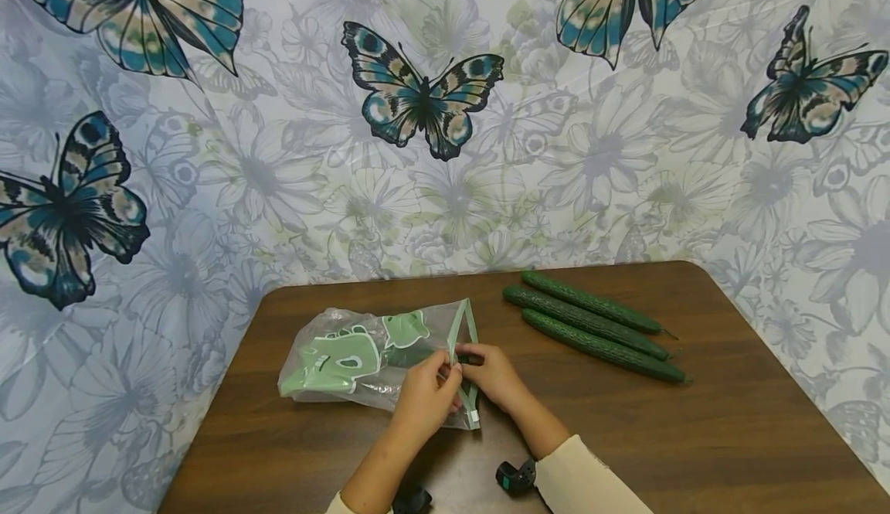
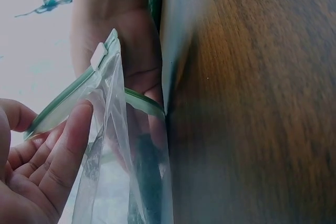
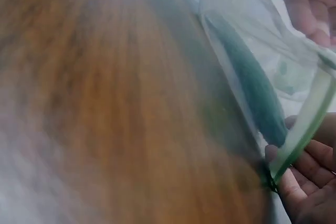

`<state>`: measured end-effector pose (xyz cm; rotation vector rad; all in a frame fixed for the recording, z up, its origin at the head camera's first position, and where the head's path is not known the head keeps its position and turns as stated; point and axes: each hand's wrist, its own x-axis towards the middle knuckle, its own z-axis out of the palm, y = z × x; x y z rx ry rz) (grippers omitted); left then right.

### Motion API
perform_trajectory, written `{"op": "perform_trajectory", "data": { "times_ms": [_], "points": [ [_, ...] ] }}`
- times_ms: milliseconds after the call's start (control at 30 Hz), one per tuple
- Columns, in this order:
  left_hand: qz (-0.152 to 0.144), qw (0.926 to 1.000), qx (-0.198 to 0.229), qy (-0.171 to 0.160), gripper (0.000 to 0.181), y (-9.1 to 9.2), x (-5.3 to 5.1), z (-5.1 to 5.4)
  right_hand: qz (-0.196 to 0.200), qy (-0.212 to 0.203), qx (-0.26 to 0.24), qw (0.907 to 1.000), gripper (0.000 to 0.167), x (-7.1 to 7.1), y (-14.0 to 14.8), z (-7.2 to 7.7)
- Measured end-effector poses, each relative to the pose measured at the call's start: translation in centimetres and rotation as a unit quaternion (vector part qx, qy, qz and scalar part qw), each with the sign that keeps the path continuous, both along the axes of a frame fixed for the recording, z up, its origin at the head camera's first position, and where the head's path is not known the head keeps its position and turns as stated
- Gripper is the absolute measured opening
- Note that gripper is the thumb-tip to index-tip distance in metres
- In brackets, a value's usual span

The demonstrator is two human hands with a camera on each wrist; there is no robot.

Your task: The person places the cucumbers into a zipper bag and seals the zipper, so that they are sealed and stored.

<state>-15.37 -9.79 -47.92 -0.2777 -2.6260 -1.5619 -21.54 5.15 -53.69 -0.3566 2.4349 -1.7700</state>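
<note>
A clear zip bag with green cartoon prints lies on the table, its green-edged mouth to the right and held apart. My left hand pinches one side of the mouth. Opposite it, my right hand grips the other side of the green rim. Inside the bag, a dark green cucumber shows in the right wrist view, its end close to my right fingertips. The white slider sits at the near end of the zip in the left wrist view.
Three more long cucumbers lie side by side at the back right of the brown wooden table. A butterfly-patterned cloth hangs behind the table's far edge. Black wrist devices are at the near edge.
</note>
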Motion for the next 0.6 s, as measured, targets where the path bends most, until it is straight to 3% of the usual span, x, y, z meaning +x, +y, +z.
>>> {"op": "perform_trajectory", "data": {
  "times_ms": [267, 600],
  "points": [
    [0.002, 1.0000, 0.004, -0.008, 0.013, 0.0, 0.0, -0.1, 0.022, -0.055, -0.097, 0.9935, 0.044, 0.2, 1.2, 1.6],
    [0.003, 1.0000, 0.006, -0.006, 0.011, 0.1, 0.0, -0.1, -0.008, -0.055, -0.107, 0.9927, 0.047, 0.4, 3.1, 4.0]
  ]
}}
